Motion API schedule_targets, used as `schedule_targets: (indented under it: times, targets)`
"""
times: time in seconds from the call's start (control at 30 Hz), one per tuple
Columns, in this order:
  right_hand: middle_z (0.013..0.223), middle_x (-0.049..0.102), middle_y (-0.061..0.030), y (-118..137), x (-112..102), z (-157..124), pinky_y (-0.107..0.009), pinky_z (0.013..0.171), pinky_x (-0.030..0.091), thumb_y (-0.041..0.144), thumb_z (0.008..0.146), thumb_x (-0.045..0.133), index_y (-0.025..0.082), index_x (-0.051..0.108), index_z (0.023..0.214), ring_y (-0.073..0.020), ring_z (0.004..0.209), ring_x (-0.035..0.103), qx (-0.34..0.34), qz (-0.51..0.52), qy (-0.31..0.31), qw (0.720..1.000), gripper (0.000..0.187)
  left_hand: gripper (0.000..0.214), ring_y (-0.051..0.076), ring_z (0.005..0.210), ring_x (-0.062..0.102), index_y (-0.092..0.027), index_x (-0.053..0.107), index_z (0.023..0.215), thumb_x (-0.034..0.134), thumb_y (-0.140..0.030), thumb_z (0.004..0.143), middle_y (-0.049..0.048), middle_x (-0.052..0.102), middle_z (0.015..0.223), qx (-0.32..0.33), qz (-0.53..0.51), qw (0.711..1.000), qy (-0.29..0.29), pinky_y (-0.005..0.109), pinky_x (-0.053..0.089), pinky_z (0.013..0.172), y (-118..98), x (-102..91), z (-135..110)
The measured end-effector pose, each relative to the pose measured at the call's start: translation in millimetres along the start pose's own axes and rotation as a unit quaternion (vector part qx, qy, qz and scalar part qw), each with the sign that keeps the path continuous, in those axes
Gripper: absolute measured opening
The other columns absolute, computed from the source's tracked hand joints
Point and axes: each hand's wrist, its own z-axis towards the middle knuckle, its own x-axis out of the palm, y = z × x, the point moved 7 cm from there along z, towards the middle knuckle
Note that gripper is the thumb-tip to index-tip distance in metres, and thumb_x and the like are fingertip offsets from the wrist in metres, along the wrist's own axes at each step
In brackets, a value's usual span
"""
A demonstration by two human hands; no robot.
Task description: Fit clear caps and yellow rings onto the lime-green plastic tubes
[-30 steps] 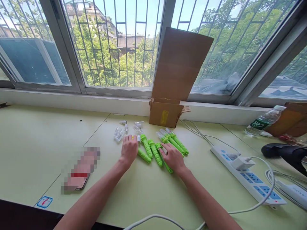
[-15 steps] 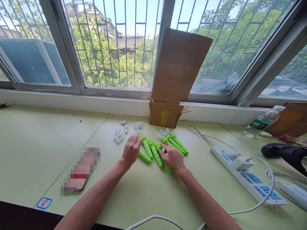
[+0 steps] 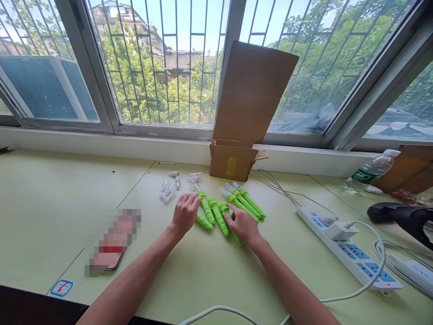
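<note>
Several bright green plastic handles [image 3: 216,214] lie side by side on the pale green table [image 3: 209,271]. My left hand [image 3: 185,214] rests at the left end of the row, fingers curled against the leftmost green pieces. My right hand [image 3: 242,224] lies palm down over the middle handles, fingertips touching them. Three more green pieces with clear tips [image 3: 244,198] lie just right of my hands. Small clear plastic caps [image 3: 168,188] are scattered beyond my left hand. Neither hand has visibly lifted anything.
An open cardboard box [image 3: 232,159] stands against the window ledge behind the green pieces. A white power strip [image 3: 348,250] with cables runs along the right. A water bottle [image 3: 371,172] and a dark tool [image 3: 399,215] sit far right. A blurred phone [image 3: 110,243] lies left.
My left hand has slid right, from beside the clear caps onto the leftmost green handles. My right hand has shifted only slightly over the middle handles.
</note>
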Motion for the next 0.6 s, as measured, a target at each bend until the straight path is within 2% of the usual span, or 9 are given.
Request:
schedule_targets:
  times: [0.2, 0.37, 0.6]
  targets:
    - [0.085, 0.073, -0.0036, -3.3, 4.1, 0.3, -0.027, 0.061, 0.038, 0.048, 0.089, 0.047, 0.023, 0.053, 0.132, -0.0212, 0.08, 0.066, 0.016, -0.008, 0.013, 1.0, 0.05, 0.027, 0.019, 0.091, 0.062, -0.02, 0.062, 0.096, 0.048, 0.0, 0.085, 0.0041, 0.07, 0.089, 0.01, -0.043, 0.999, -0.027, 0.034, 0.049, 0.088, 0.1, -0.6, -1.0]
    - [0.084, 0.073, -0.0031, -2.2, 3.3, 0.4, -0.028, 0.061, 0.038, 0.047, 0.09, 0.047, 0.023, 0.054, 0.13, -0.0215, 0.079, 0.066, 0.013, -0.007, 0.008, 1.0, 0.047, 0.025, 0.018, 0.085, 0.062, -0.017, 0.062, 0.094, 0.047, 0.0, 0.085, 0.0024, 0.067, 0.075, 0.016, -0.079, 0.995, -0.06, 0.032, 0.051, 0.084, -0.8, -3.1, -1.4]
    - [0.079, 0.071, -0.0026, -1.0, 1.9, 0.3, -0.028, 0.06, 0.037, 0.046, 0.09, 0.046, 0.022, 0.055, 0.129, -0.0222, 0.078, 0.066, 0.008, -0.003, -0.002, 1.0, 0.047, 0.021, 0.018, 0.082, 0.063, -0.018, 0.063, 0.091, 0.046, -0.005, 0.088, 0.0033, 0.066, 0.074, 0.015, -0.076, 0.996, -0.039, 0.033, 0.051, 0.079, -2.7, -0.3, -1.5]
